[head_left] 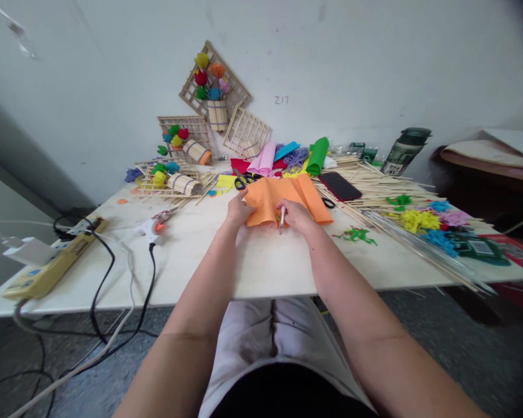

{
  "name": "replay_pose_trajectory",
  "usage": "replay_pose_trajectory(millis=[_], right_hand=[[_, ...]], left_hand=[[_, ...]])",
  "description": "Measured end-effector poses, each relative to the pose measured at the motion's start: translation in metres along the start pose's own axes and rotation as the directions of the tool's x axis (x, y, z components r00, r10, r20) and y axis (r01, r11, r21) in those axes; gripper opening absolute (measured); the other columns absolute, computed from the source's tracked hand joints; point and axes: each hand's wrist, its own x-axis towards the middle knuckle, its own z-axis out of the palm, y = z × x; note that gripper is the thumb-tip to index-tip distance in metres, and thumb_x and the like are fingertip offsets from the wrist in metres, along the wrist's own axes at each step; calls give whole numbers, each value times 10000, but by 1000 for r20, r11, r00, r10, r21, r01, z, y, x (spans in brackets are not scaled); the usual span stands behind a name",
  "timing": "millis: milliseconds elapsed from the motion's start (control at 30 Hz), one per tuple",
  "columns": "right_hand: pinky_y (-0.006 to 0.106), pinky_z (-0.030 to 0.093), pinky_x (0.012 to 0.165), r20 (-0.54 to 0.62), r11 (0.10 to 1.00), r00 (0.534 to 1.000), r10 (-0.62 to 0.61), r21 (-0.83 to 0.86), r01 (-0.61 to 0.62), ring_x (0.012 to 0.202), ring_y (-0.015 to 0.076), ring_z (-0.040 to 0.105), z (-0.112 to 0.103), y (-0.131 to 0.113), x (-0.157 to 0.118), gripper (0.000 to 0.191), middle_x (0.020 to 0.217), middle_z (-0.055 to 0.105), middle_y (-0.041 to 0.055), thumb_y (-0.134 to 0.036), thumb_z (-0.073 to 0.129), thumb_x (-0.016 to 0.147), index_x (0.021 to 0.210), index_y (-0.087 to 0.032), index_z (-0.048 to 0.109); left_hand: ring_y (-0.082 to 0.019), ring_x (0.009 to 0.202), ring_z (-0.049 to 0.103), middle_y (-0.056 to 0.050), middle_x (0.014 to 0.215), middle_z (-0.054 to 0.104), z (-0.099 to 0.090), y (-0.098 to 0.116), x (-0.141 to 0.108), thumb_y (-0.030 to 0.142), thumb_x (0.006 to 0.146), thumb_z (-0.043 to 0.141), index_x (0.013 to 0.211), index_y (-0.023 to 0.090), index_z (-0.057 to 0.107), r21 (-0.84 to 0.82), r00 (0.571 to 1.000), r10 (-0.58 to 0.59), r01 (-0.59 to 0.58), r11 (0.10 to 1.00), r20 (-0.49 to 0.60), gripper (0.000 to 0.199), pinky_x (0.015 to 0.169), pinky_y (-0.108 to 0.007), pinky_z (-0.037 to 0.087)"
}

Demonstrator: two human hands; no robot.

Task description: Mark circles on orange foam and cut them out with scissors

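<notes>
An orange sheet [283, 193] with folds in it lies on the white table, its right part raised or rolled. My left hand [239, 209] is at the sheet's left edge, its fingers on the orange surface. At the sheet's front edge my right hand [296, 215] is closed around a white pen [282, 219], which points down toward me. Black-handled scissors [240, 182] lie behind my left hand, partly under the sheet. A black loop handle [328, 203] shows by the sheet's right side.
Glue gun [151, 230] and yellow power strip [56, 261] with cables stand left. Stick lattices with paper flowers [215, 87] lean at the back. Rolled coloured sheets [318, 155], a phone [340, 186], wooden sticks [375, 186], paper scraps [418, 220] and a bottle [405, 152] lie behind and right.
</notes>
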Motion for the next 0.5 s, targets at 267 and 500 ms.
replay_pose_trajectory(millis=[267, 500], right_hand=[[280, 431, 703, -20, 998, 998, 55, 17, -55, 899, 211, 631, -2, -1, -1, 282, 1035, 687, 70, -148, 501, 818, 1056, -224, 633], [295, 430, 693, -19, 997, 997, 73, -28, -74, 899, 231, 635, -3, -4, -2, 244, 989, 697, 65, -183, 523, 798, 993, -245, 657]], left_hand=[[-104, 494, 410, 76, 492, 396, -2, 9, -3, 214, 665, 630, 1323, 158, 520, 146, 971, 236, -238, 960, 34, 669, 539, -211, 350], [-147, 694, 573, -23, 780, 657, 2, 15, -9, 225, 741, 567, 1295, 199, 556, 285, 956, 294, -276, 918, -20, 554, 668, -238, 426]])
